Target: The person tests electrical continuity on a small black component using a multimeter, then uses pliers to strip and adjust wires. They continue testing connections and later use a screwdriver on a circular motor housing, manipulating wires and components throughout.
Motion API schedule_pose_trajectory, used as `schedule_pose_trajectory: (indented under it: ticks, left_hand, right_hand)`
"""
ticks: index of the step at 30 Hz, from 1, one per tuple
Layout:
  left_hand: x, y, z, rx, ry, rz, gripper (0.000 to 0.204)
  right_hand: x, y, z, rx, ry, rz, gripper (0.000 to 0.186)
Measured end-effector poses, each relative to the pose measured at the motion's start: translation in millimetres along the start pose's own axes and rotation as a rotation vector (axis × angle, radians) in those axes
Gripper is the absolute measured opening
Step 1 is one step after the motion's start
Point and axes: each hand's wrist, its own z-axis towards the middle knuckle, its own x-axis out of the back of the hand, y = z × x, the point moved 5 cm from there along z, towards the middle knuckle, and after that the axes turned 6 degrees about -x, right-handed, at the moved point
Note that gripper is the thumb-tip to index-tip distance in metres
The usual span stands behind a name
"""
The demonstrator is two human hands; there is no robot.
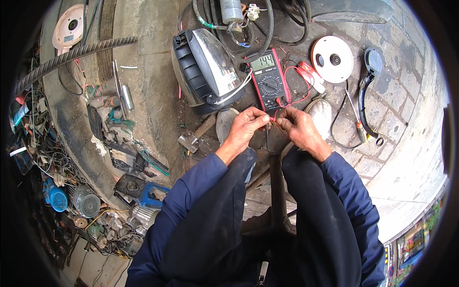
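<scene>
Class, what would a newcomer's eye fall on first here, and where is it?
A rectangular red-and-black multimeter draws the eye first, lying above the centre, beyond the bare left hand and bare right hand. To its left is a silver-and-black kettle-like appliance; to its right lies a round white disc.

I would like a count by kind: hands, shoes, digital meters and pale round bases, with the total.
Left hand, right hand: 2
Left shoe, right shoe: 2
Digital meter: 1
White round base, pinkish round base: 2
Total: 7
</scene>
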Motion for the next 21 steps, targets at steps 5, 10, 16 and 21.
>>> schedule_pose_trajectory:
  ticks: [5,10,16,21]
  left_hand:
    - [0.3,2.7,0.6,-0.012,-0.001,-0.006,0.010]
    - [0.6,3.1,-1.0,-0.004,0.011,-0.005,0.011]
    - [0.6,3.3,-0.3,-0.004,0.006,0.001,0.011]
    - [0.7,3.0,-0.5,0.001,0.008,-0.006,0.012]
  right_hand:
    - [-1.1,-1.2,1.5,0.002,0.001,0.013,0.021]
    - [-3.5,2.1,3.5,0.037,0.005,-0.012,0.018]
    - [-4.9,4.4,4.2,0.057,0.009,-0.006,0.017]
    - [-3.3,2.6,3.7,0.042,0.005,-0.010,0.018]
